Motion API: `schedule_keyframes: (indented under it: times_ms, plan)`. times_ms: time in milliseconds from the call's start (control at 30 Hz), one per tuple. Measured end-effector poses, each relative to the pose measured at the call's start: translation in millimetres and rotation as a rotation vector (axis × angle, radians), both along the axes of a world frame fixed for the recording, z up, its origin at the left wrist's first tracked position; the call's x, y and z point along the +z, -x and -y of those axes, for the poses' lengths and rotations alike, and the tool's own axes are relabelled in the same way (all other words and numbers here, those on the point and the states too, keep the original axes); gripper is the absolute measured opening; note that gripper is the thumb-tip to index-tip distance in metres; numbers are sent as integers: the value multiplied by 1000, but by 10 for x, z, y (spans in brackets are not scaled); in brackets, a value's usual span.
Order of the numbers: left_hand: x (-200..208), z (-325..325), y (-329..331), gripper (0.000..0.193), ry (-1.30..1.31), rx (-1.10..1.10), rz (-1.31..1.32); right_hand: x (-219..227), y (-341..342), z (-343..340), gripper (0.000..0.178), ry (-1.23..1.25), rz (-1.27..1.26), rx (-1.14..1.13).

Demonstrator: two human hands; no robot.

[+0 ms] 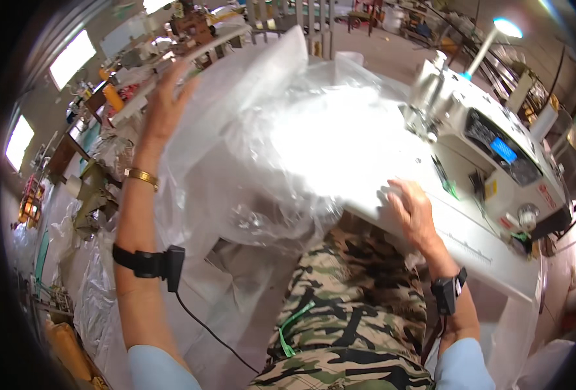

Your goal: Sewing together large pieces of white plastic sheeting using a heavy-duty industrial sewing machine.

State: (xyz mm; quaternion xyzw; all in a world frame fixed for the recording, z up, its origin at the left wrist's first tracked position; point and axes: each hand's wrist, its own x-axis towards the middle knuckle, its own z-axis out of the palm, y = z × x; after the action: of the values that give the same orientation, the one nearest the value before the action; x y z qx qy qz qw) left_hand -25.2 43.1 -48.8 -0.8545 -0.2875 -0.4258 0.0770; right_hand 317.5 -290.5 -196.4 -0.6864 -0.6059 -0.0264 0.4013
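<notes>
My left hand [164, 107] is raised at the far left, fingers apart and slightly blurred, next to a sheet of clear plastic film [249, 162]. It seems to hold nothing. The film lies crumpled over the sewing table and hangs over its near edge towards my lap. On the table edge rests my right hand [415, 211], its fingers loosely spread and nothing visible in them. A white sewing machine [460, 107] with a lit blue display stands to the right. Between it and my right hand lie small dark snips with green on them [445, 177]. Strong glare hides part of the film.
A lamp [508, 27] shines above the machine. My lap in camouflage cloth [350, 305] is close below the table edge, with a green strip [291, 331] on it. More plastic sheeting [96, 299] lies at the left. A cable runs from the left forearm's strapped device [164, 265].
</notes>
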Motion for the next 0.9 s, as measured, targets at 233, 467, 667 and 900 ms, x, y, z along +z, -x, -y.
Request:
schedule_keyframes:
  times_ms: [233, 467, 667, 900]
  plan:
    - [-606, -511, -227, 96, 422, 383, -247, 266, 56, -9, 30, 128, 219, -22]
    - [-1533, -1152, -491, 86, 586, 406, -246, 265, -14, -22, 30, 176, 215, -14]
    - [-1787, -1169, -121, 55, 621, 432, 107, 234, 45, 16, 29, 140, 233, -3]
    - [-1379, -278, 375, 40, 961, -35, 696, 118, -26, 321, 34, 46, 331, -55]
